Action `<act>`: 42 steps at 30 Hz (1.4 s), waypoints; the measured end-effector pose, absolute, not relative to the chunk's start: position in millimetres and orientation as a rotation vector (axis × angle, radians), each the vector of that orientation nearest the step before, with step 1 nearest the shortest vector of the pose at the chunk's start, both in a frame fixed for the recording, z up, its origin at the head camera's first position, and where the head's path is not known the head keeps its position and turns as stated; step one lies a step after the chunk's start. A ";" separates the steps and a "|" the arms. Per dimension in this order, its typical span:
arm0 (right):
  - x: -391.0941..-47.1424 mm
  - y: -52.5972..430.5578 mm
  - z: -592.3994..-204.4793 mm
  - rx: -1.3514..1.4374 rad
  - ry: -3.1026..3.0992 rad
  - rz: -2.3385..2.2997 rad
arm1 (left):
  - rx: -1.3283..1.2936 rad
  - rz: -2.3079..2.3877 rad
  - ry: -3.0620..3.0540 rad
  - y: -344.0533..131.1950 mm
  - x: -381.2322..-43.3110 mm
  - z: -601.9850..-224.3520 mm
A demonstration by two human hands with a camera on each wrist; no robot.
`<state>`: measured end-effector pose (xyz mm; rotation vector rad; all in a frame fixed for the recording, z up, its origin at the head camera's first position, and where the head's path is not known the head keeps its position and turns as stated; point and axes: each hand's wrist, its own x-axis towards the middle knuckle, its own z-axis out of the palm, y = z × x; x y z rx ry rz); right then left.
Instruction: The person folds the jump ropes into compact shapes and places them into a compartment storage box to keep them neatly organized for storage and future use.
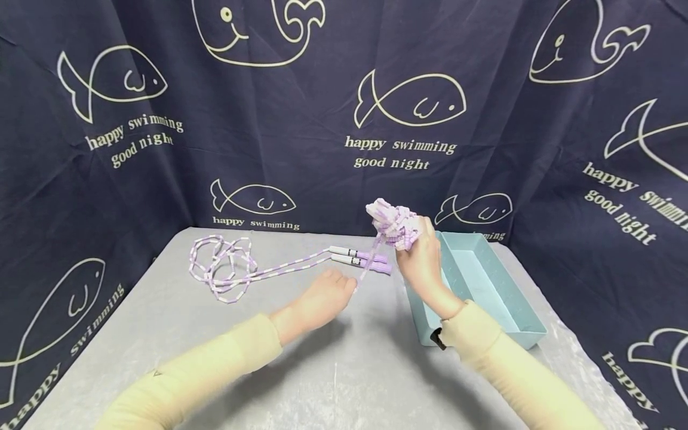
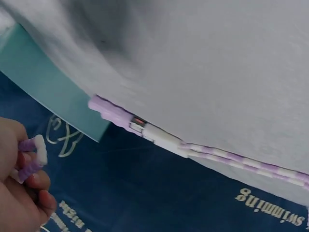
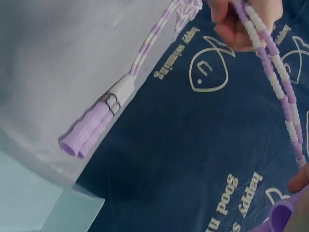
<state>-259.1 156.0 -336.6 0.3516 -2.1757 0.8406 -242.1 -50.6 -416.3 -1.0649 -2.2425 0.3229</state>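
My right hand [image 1: 421, 266] grips a bunched purple-and-white beaded jump rope [image 1: 395, 226], raised beside the left wall of a blue bin. A purple handle [image 3: 281, 216] of that rope shows by the right hand's fingers in the right wrist view. From the bunch a doubled strand runs down to my left hand [image 1: 326, 294], which pinches its looped end [image 2: 41, 151] above the table. A second jump rope lies on the table behind the left hand, its two purple-and-white handles [image 1: 359, 260] side by side and its beaded cord [image 1: 228, 269] in loose loops at the left.
The light blue bin [image 1: 507, 280], with a dividing wall inside, stands at the right of the grey-covered table [image 1: 161, 334]. Dark blue curtains [image 1: 322, 119] with fish prints hang behind the table and along both sides.
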 end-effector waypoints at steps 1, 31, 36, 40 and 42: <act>-260.6 157.0 -336.3 0.324 -2.193 0.815 | -1.059 0.335 -2.241 -49.8 -239.1 -415.2; -277.8 164.4 -360.5 0.601 -1.860 -0.179 | -1.129 0.289 -1.982 -42.5 -184.2 -358.4; -270.7 165.7 -366.0 0.769 -1.837 -0.255 | -1.164 0.248 -1.968 -45.9 -182.5 -348.5; -264.0 163.8 -367.7 0.965 -1.866 -0.308 | -1.168 0.253 -1.986 -50.1 -184.5 -339.8; -261.1 162.9 -366.6 1.058 -1.855 -0.327 | -1.168 0.250 -2.018 -53.3 -186.4 -334.9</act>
